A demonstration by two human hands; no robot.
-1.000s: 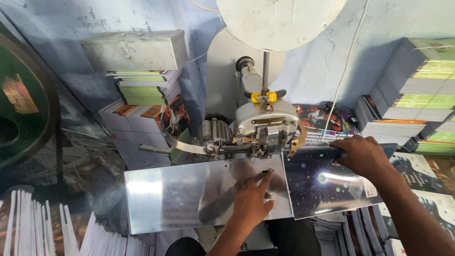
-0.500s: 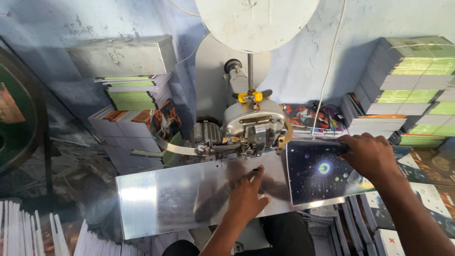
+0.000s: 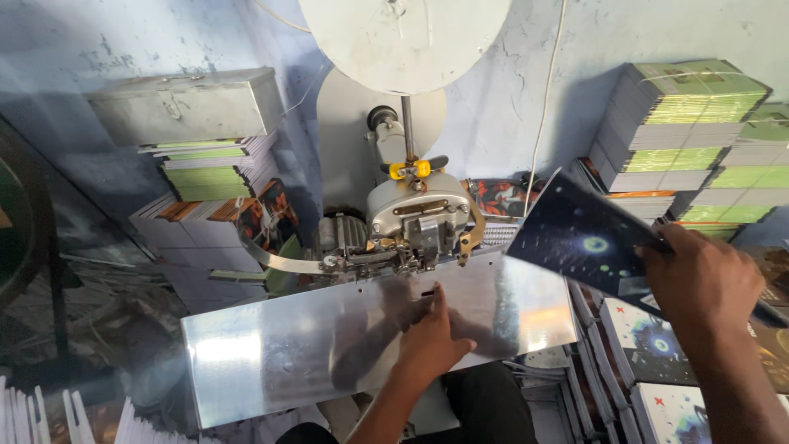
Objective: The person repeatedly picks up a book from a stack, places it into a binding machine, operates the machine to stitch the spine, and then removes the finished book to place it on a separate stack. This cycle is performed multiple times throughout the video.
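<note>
My right hand grips a dark booklet with a starry cover, lifted off to the right of the machine and tilted up. My left hand rests flat on the shiny metal work plate, fingers pointing toward the grey stitching machine head just behind the plate. Nothing is in my left hand.
Stacks of booklets with green and white edges fill the right. More booklets with starry covers lie below my right hand. A grey metal box sits on stacks at the left. A round white disc hangs above the machine.
My right hand has lifted the dark booklet off the plate and swung it up and to the right. My left hand stays on the plate.
</note>
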